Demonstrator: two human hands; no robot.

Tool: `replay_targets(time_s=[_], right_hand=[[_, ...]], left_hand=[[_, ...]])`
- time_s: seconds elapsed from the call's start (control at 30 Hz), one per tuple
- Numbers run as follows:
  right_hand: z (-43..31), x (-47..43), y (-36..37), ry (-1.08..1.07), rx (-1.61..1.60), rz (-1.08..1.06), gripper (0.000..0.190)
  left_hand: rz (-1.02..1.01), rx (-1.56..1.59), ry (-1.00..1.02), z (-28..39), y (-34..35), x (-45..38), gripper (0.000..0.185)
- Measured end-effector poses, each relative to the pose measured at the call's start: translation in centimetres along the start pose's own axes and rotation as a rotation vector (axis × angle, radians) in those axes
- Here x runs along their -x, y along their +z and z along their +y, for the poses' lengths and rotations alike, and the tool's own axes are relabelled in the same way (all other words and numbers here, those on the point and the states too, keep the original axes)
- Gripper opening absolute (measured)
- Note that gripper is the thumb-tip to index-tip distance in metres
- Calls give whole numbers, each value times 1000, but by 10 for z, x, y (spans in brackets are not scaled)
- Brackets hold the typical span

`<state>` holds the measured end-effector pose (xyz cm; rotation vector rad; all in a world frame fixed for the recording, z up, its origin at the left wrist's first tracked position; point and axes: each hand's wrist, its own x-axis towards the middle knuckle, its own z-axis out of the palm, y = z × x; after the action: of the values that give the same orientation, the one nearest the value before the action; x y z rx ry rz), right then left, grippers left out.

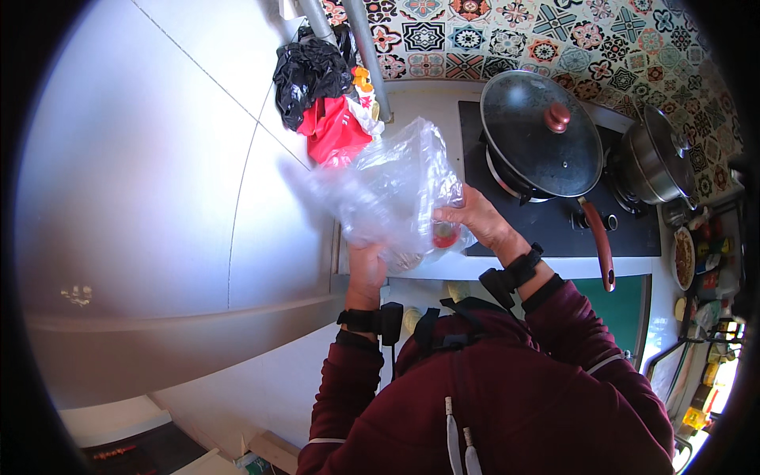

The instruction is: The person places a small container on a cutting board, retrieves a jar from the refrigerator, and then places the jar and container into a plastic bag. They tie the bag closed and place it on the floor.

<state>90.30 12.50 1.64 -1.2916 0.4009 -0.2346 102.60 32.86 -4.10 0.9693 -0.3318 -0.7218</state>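
Observation:
A crinkled clear plastic bag (409,172) hangs between my two hands over the counter's left end. My left hand (366,264) grips its lower left part, and the film partly covers those fingers. On the bag's right side, my right hand (482,221) holds the edge, thumb pointing left. A round red item (445,234) shows just below that thumb, in or behind the film; I cannot tell what it is. The bag's left part is blurred.
A red bag (337,130) and black plastic bags (312,71) are bunched beside grey pipes (367,56). On the gas hob (475,160) stand a glass-lidded frying pan (534,148), its handle jutting past the front edge, and a steel pot (653,157). A plate of food (684,258) is at the right.

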Motion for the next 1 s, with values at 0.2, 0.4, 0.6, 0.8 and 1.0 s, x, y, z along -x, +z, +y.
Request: replay_targets(time_s=[0.2, 0.4, 0.6, 0.8, 1.0], right_hand=[[-1, -9, 9, 110, -179, 183, 37], [-27, 6, 24, -127, -58, 53, 34], [-40, -3, 25, 8, -316, 240, 19], [-17, -16, 18, 194, -548, 347, 22], [-10, -16, 14, 346, -762, 299, 29]], left_hand=[[210, 409, -102, 2, 11, -3, 41], [99, -263, 213, 56, 37, 11, 30], [191, -70, 356, 62, 39, 3, 23], [343, 336, 11, 56, 27, -9, 19], [324, 661, -77, 52, 40, -26, 19]])
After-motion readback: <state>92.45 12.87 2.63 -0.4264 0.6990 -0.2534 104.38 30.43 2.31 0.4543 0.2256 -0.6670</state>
